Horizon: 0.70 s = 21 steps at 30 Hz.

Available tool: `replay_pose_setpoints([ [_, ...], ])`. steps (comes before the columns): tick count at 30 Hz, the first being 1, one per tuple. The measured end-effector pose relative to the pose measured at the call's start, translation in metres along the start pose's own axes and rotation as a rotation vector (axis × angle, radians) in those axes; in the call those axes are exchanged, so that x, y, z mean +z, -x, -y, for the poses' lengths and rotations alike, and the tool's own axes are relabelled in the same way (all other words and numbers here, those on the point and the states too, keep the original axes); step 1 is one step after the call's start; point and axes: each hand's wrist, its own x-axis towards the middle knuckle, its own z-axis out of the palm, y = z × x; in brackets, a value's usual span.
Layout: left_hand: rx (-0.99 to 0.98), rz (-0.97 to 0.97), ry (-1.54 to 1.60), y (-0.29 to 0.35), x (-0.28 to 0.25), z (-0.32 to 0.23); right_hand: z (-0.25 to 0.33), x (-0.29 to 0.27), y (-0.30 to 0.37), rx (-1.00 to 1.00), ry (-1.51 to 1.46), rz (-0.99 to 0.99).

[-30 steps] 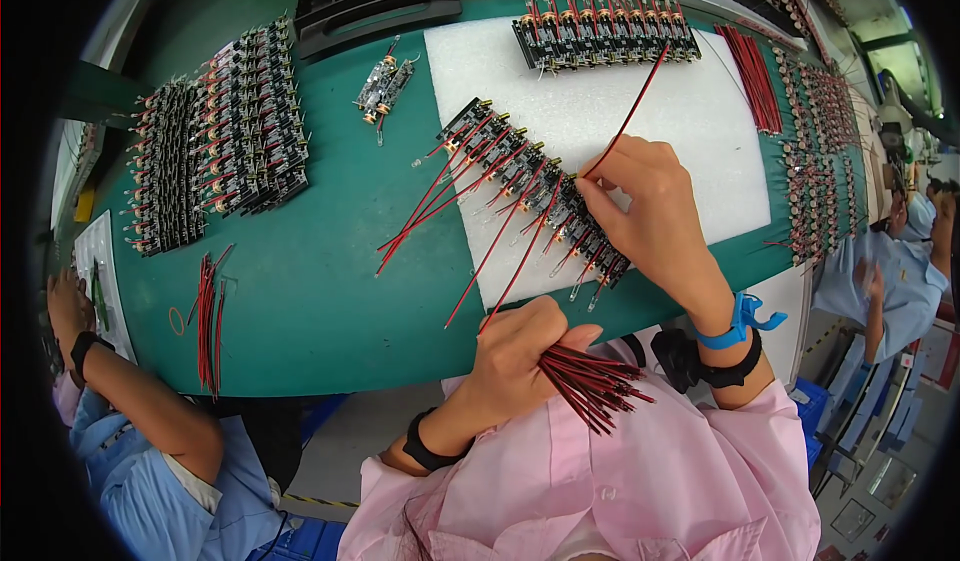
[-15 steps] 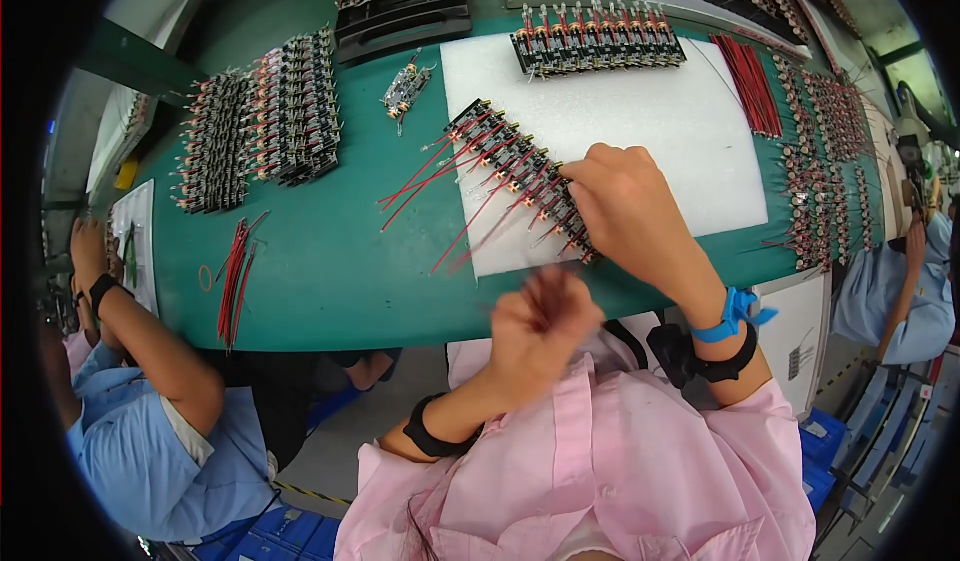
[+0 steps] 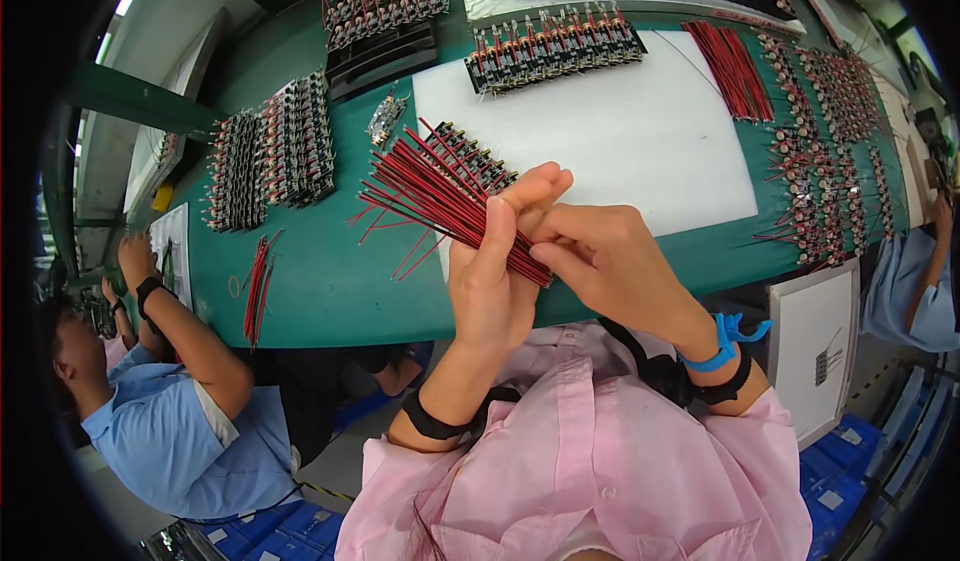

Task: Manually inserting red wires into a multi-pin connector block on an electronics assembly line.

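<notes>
A bundle of red and black wires [image 3: 435, 191] lies across the palm of my left hand [image 3: 492, 286], held under the thumb, its far ends fanning out to the upper left. My right hand [image 3: 605, 261] pinches at the near ends of the bundle with thumb and forefinger; whether it has a single wire is too small to tell. Behind the bundle, a row of small circuit boards [image 3: 478, 156] rests partly on the white foam sheet [image 3: 640, 151], with several red wires sticking out to its left. My left hand and the bundle hide part of that row.
Another row of boards [image 3: 560, 51] stands at the foam's far edge. A red wire pile [image 3: 728, 71] lies right of it, beside board strips [image 3: 810, 161]. Stacked boards [image 3: 295, 141], a loose board [image 3: 386, 119] and a smaller wire bunch [image 3: 258, 291] are leftward. A co-worker [image 3: 190, 411] sits at left.
My left hand, blurred and low before, has risen and turned palm up, with the wire bundle now plainly in it. My right hand has left the board row and come to the bundle's near ends.
</notes>
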Motion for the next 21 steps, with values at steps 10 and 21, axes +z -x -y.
replay_pose_setpoints([
  [10, -0.035, -0.058, -0.122, 0.008, -0.006, -0.004, -0.006, -0.013, 0.001, 0.172, -0.146, 0.035],
  [21, -0.138, -0.026, -0.670, 0.019, -0.014, -0.005, -0.003, -0.015, -0.002, 0.503, -0.711, 0.011],
])
